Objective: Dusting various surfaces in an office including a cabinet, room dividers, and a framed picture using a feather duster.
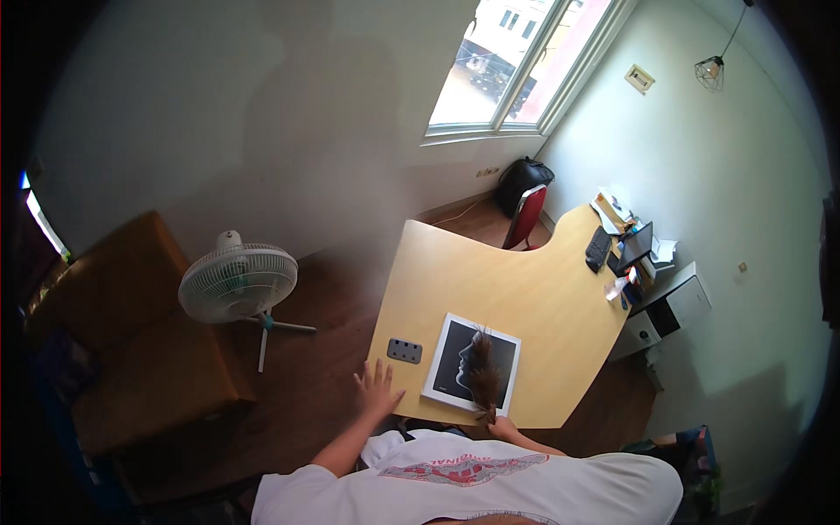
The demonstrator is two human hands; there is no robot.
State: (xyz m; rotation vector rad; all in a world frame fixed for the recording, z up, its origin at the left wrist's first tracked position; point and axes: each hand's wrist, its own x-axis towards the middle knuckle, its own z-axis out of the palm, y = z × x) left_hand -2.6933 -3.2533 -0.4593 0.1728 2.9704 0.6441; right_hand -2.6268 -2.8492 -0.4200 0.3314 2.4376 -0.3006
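My right hand point(504, 428) is closed around the handle end of a brown feather duster point(484, 374) at the near edge of a light wooden desk point(492, 275). The duster's feathers lie over a white-framed picture point(448, 357) of a face in profile on a dark ground, which rests flat on the desk. My left hand point(377, 392) is spread, fingers apart, at the desk's left near corner, holding nothing. Just beyond its fingers is a grey desk socket plate or cable panel point(404, 351); which one I cannot tell.
A keyboard point(598, 249), a monitor point(636, 246) and papers crowd the desk's far right end. A red chair point(527, 216) and a black bag point(523, 184) are behind it. On the left are a standing fan point(239, 285) and a brown sofa point(151, 354).
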